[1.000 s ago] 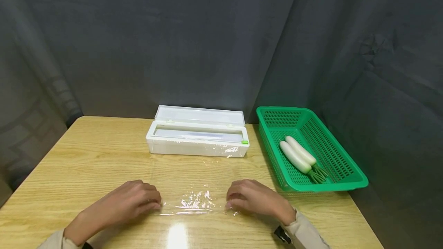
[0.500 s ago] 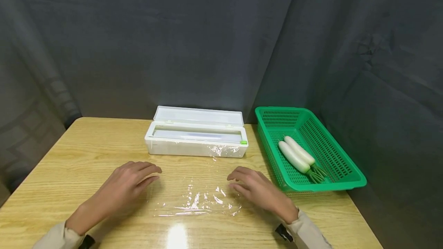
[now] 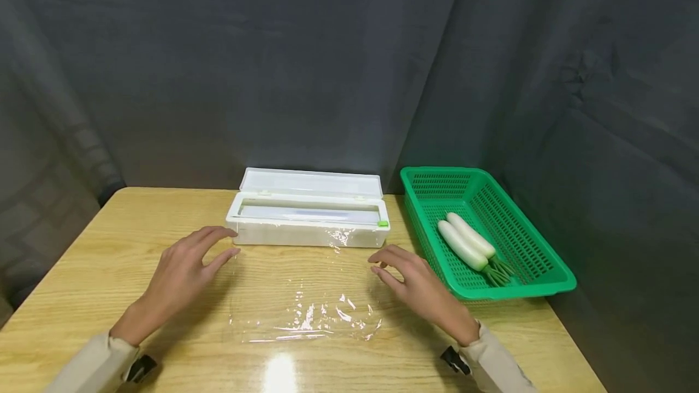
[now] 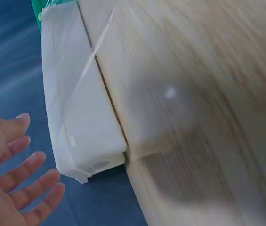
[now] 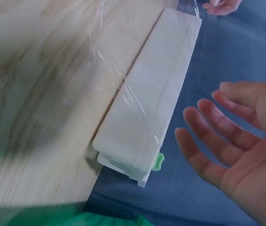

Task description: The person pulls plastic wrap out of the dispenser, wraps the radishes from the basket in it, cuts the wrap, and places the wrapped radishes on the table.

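Observation:
A sheet of clear plastic wrap (image 3: 306, 314) lies over the table, running from the front of a white wrap dispenser box (image 3: 311, 234) with its lid raised. My left hand (image 3: 185, 265) is over the table near the box's left end, fingers spread and holding nothing. My right hand (image 3: 417, 281) hovers right of the wrap, fingers loosely bent and apart from it. In the left wrist view the left hand (image 4: 17, 174) shows an empty palm beside the box (image 4: 83, 94). The right wrist view shows the right hand (image 5: 241, 146) empty too, near the box's green slider (image 5: 158, 162).
A green basket (image 3: 546, 247) stands at the right of the wooden table (image 3: 164, 211), holding two white radishes (image 3: 464, 244) with green stems. Dark curtains (image 3: 273, 65) hang behind and on both sides.
Both hands have let go of the wrap's near edge and moved away toward the box, the left one spreading its fingers. The wrap now lies on the table.

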`<state>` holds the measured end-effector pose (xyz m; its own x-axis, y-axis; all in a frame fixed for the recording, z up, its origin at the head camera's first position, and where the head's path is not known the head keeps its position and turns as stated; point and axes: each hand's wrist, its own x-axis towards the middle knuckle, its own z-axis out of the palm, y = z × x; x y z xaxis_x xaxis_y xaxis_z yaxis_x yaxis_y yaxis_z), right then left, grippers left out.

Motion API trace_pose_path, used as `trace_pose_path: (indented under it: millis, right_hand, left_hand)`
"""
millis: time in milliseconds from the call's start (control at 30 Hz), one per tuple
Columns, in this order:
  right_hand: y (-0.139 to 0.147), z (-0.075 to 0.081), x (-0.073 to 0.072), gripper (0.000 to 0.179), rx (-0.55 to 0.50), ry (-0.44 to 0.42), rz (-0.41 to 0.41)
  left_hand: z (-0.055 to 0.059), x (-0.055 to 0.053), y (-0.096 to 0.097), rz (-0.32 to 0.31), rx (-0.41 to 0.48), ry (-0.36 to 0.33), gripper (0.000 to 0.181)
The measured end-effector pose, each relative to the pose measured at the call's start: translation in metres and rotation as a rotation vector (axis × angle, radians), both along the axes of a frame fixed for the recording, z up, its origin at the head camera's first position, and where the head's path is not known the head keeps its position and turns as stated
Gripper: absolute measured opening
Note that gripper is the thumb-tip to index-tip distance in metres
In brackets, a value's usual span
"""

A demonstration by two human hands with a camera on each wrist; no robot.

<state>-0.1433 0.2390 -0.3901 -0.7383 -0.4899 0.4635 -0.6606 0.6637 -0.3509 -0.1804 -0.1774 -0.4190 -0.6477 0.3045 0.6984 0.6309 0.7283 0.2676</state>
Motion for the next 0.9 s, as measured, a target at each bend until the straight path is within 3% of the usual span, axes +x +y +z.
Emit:
trace_pose_path:
  millis: [200,567,900]
  right_hand:
    - [0.006,0.005,-0.004,0.012,-0.061,0.073,-0.06]
    - [0.015,0.016,-0.012,0.017,-0.119,0.147,-0.132]
    - [0.024,0.017,-0.012,0.022,-0.06,0.155,-0.221]
  left_hand:
    - [-0.005,-0.01,-0.003,0.036,0.034,-0.006,0.048]
    - [-0.006,-0.019,-0.005,0.045,0.087,-0.135,0.058]
    - [-0.01,-0.031,-0.004,-0.005,0.129,-0.147,0.056]
